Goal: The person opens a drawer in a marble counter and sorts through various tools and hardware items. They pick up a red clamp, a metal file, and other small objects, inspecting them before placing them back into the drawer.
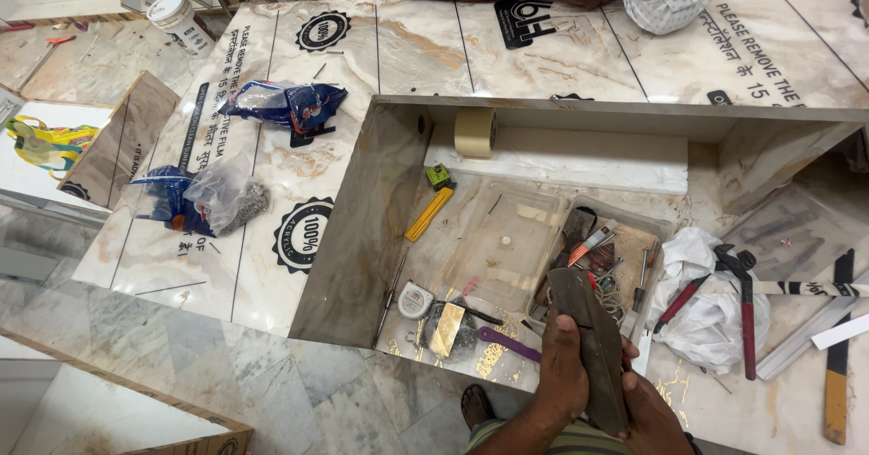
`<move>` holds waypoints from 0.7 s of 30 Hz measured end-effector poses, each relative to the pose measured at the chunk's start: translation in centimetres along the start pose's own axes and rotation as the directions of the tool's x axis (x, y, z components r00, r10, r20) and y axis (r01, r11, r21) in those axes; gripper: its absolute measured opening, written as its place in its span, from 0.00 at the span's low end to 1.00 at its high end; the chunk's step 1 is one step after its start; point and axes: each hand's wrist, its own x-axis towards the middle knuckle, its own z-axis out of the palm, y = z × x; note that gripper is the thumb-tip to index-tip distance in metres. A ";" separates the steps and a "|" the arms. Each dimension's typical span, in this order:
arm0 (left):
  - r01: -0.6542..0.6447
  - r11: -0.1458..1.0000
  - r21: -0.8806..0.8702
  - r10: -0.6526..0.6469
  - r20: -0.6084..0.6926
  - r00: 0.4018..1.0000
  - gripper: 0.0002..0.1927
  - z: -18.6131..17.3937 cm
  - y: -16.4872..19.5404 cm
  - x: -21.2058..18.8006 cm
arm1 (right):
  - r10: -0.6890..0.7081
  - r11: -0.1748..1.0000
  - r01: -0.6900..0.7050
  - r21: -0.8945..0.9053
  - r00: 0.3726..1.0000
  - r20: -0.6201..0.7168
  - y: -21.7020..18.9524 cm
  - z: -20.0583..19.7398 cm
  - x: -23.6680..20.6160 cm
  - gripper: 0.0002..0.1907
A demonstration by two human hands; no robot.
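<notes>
Both hands grip 1 dark strip (pixel 593 346): left hand (pixel 563 369) and right hand (pixel 654 414) clamp its lower end, long axis near upright, top tilted left toward the tray (pixel 507 247).

A worn, matt grey strip (pixel 593 346) that looks like rough stone or metal sits between two bare hands above glossy marble-patterned laminate panels (pixel 272 183) under clear protective film. Nearby lie a smooth paper masking tape roll (pixel 474 131), a clear plastic tray (pixel 507 247), crumpled white plastic (pixel 701 315) and red-handled metal pincers (pixel 744 306).
</notes>
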 end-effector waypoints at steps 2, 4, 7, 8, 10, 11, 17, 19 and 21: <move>0.002 1.000 -0.025 -0.002 -0.006 1.000 0.37 0.0 0.1 -0.1 | 0.015 0.997 -0.018 -0.070 0.999 -0.033 -0.1 -0.1 0.2 0.46; -0.013 1.000 -0.020 0.013 0.004 1.000 0.36 -0.1 0.1 -0.1 | 0.037 0.998 -0.036 -0.060 0.999 0.004 -0.3 -0.1 0.2 0.46; -0.024 0.999 -0.024 0.024 0.004 1.000 0.35 -0.2 0.1 -0.2 | 0.060 0.996 -0.059 -0.071 0.998 0.004 -0.8 0.2 0.1 0.45; -0.026 0.999 -0.028 0.026 0.001 1.000 0.35 -0.1 0.1 -0.2 | 0.066 0.995 -0.066 -0.078 0.998 -0.004 -0.9 0.2 0.1 0.45; -0.036 0.999 -0.035 0.035 -0.011 0.999 0.34 -0.1 0.1 -0.2 | 0.163 0.986 -0.161 0.046 0.986 -0.032 -1.1 0.2 0.2 0.44; -0.041 0.998 -0.040 0.040 -0.018 0.999 0.33 -0.1 0.1 -0.2 | 0.212 0.972 -0.206 0.108 0.976 -0.041 -1.2 0.1 0.4 0.44; -0.124 0.992 -0.037 0.126 0.060 0.990 0.36 -0.5 0.0 -0.4 | 0.028 0.999 -0.033 0.038 0.991 0.134 -1.2 -1.3 0.9 0.41; -0.118 0.993 -0.018 0.119 0.044 0.992 0.37 -0.5 -0.1 -0.5 | 0.024 0.999 -0.030 0.042 0.989 0.145 -1.4 -1.2 0.9 0.41; -0.112 0.993 0.025 0.111 0.030 0.993 0.38 -0.5 -0.2 -0.6 | 0.032 0.999 -0.033 0.012 0.994 0.102 -1.6 -0.8 0.9 0.43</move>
